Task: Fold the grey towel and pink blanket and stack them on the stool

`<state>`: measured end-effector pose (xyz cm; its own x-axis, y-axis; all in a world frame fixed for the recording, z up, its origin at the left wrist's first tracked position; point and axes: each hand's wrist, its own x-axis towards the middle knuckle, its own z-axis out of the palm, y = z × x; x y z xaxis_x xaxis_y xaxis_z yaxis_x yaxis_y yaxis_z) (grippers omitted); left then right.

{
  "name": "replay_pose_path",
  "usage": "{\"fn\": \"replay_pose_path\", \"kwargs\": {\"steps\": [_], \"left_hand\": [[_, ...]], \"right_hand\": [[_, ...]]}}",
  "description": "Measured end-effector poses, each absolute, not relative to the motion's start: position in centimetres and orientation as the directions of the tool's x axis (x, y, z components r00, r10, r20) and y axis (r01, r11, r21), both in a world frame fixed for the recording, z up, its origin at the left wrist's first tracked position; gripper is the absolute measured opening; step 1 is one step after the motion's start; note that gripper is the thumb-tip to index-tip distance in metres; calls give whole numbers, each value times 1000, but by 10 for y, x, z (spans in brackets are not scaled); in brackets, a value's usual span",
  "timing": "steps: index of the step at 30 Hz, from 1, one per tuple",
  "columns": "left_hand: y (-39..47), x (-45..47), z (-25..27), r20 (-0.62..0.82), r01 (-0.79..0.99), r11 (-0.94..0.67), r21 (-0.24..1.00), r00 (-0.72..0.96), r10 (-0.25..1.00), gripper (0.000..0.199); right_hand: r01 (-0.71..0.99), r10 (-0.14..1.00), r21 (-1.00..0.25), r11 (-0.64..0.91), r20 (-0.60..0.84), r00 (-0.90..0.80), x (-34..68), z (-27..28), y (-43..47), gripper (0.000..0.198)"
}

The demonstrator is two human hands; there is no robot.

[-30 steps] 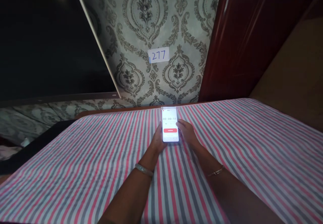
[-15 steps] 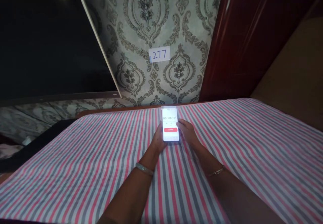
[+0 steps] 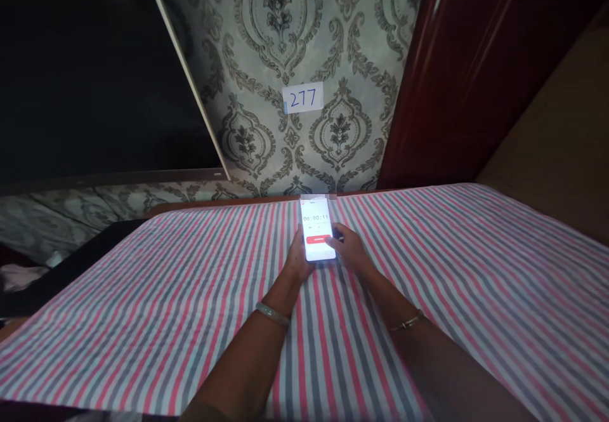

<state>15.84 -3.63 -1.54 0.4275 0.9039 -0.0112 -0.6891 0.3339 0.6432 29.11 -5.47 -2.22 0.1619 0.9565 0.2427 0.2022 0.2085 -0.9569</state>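
A lit smartphone [image 3: 318, 228] is held upright between my two hands over the striped cloth [image 3: 200, 295]. Its bright screen reads 00:00:11, with a red button below the digits. My left hand [image 3: 299, 260] grips the phone's left side and lower edge; most of its fingers are hidden behind the phone. On the right side, my right hand [image 3: 351, 249] is closed around the edge, its thumb over the right end of the red button. A pale bangle [image 3: 272, 313] circles my left wrist and a thin bracelet [image 3: 408, 323] my right.
Beyond the cloth stands a patterned wall [image 3: 261, 117] with a paper label [image 3: 303, 98] marked 277. A large dark television [image 3: 95, 79] fills the upper left. Dark red glossy panelling [image 3: 442, 92] rises at the right. A black surface [image 3: 71, 263] lies at the left edge.
My right thumb has moved from the phone's right edge onto the red button. The phone has tilted slightly and shifted a little to the left in view.
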Motion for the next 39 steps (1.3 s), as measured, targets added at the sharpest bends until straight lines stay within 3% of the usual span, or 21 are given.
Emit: {"fn": "replay_pose_path", "kwargs": {"steps": [15,26,39], "left_hand": [[-45,157,-6,2,-662,293,690,406,914,32],[-32,162,-20,-39,-672,366,644,449,893,40],[-31,162,-23,-19,-663,349,662,451,892,35]], "right_hand": [[210,956,-954,214,249,157,290,-29,-52,32],[201,953,-952,233,264,146,291,-29,-52,24],[203,955,-959,198,235,179,290,-30,-52,24]]}}
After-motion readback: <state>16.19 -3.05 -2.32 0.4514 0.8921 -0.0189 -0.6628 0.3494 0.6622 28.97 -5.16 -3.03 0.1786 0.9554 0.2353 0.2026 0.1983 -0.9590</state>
